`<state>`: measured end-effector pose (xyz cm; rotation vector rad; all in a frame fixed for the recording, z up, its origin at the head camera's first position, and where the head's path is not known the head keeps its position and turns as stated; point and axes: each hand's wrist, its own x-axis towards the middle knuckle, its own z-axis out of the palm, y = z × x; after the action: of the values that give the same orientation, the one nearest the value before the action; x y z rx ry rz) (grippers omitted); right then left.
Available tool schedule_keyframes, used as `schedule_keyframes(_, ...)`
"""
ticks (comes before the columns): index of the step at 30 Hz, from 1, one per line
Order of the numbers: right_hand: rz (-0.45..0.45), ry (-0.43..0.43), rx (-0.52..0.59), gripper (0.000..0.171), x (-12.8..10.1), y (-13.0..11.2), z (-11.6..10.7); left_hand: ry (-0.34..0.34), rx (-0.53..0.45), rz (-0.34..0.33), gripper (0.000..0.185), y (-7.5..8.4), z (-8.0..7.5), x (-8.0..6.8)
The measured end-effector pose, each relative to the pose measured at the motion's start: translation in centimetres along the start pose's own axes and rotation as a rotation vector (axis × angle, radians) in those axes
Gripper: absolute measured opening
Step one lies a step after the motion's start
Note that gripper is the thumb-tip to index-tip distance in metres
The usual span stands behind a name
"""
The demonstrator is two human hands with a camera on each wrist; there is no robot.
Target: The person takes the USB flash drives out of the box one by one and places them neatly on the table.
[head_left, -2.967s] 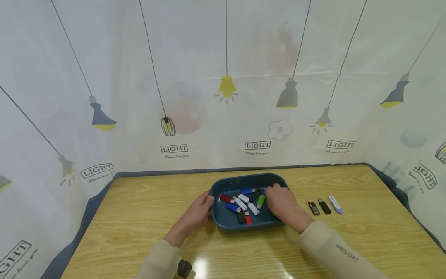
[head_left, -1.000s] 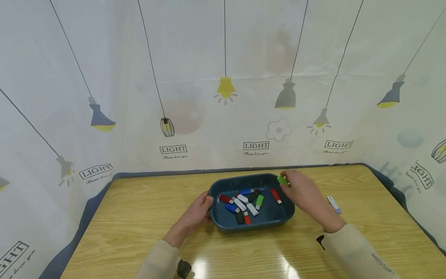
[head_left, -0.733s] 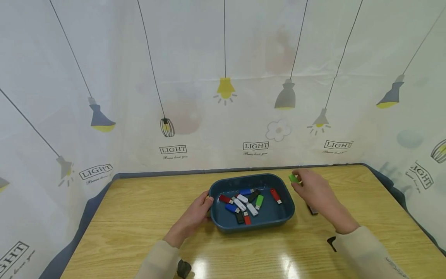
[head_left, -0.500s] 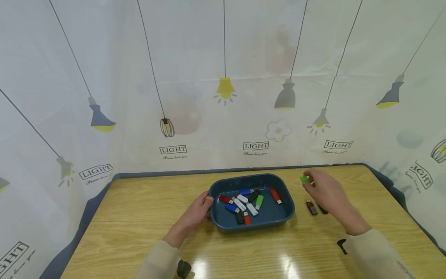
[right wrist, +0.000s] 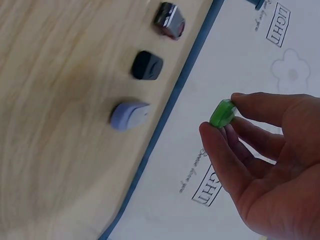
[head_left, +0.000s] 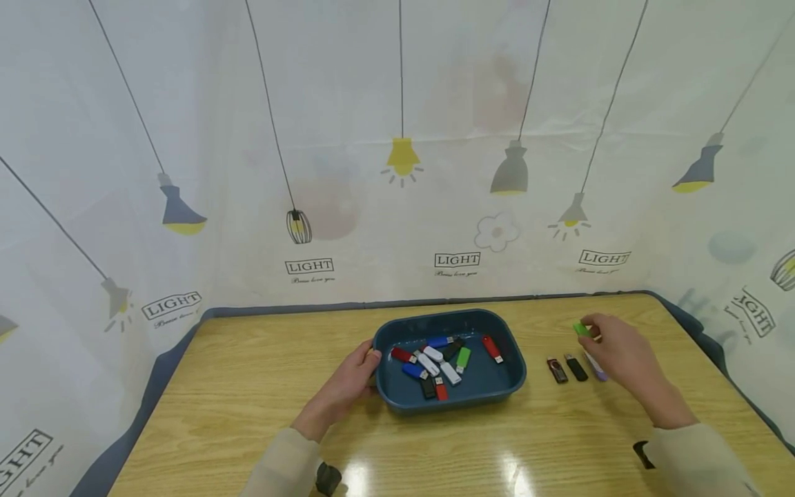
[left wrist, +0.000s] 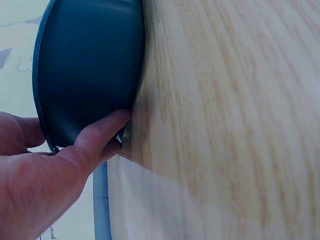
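A dark blue plastic bin (head_left: 450, 402) stands on the wooden table, with several USB sticks in red, blue, white, black and green inside. My left hand (head_left: 346, 378) grips its left end; the left wrist view shows the thumb (left wrist: 102, 131) along the outer wall and fingers around the rim. My right hand (head_left: 624, 352) pinches a green USB stick (right wrist: 223, 113) between thumb and fingertips, raised over the table right of the bin. Below it lie a dark red and silver USB stick (head_left: 557, 371), a black one (head_left: 576, 368) and a white and purple one (head_left: 597, 368), partly behind the hand.
The wooden table (head_left: 248, 386) ends at a white cloth backdrop (head_left: 348, 138) printed with hanging lamps. Inside the bin, a red USB stick (head_left: 493, 348) lies apart on the right side.
My right hand came out of the bin with the green USB stick and moved right, past the row on the table. The left hand keeps its place on the bin.
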<state>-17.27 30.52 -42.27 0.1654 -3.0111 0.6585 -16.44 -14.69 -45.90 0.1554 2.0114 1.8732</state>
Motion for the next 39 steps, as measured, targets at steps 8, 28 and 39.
schedule_keyframes(8,0.048,-0.032,-0.031,0.043,-0.6,2.9,-0.2,-0.001,-0.001,-0.005,0.053,0.1,0.0,0.0)
schedule_keyframes(28,0.138,-0.146,-0.075,0.040,-0.5,6.6,0.6,-0.011,0.013,-0.001,0.054,-0.2,-0.2,0.2)
schedule_keyframes(39,0.123,-0.136,-0.080,0.028,-0.7,6.6,1.1,-0.008,0.000,-0.006,0.054,-0.3,-0.3,0.3)
